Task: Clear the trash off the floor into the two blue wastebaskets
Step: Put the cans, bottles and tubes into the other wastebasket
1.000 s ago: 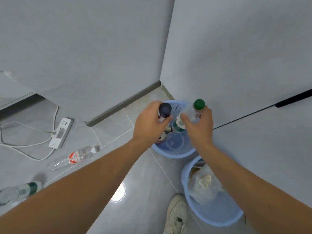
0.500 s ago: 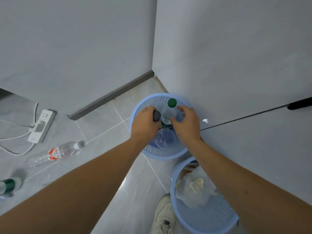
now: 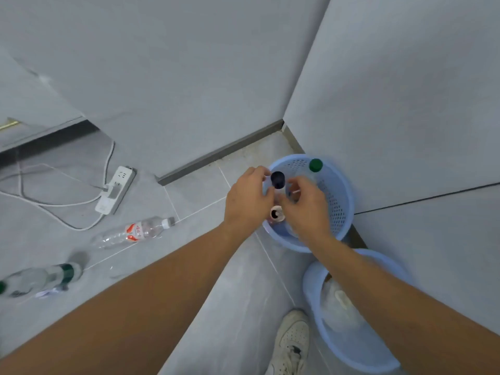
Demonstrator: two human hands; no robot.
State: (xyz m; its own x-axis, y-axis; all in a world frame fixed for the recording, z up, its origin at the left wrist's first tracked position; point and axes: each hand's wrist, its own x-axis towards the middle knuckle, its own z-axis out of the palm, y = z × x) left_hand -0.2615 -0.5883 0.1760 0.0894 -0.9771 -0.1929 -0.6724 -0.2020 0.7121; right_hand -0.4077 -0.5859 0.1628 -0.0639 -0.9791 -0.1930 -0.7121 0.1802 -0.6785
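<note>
Blue plastic basket (image 3: pixel 341 201) in the far corner takes your drop: your left hand (image 3: pixel 247 203) curls round the dark-capped bottle (image 3: pixel 278 180) above it, your right hand (image 3: pixel 307 205) pinches nothing I can make out, while two bottles (image 3: pixel 132 232) wait on the left floor.

Lighting: we record even, soft, diffuse illumination; source not visible to us. Shadows: faint, under the floor bottles (image 3: pixel 135 232). Glare: none we can find. Blur: slight smear on both hands and the near basket (image 3: pixel 359 355). Distortion: we see wide-angle bending of wall lines toward the edges.
</note>
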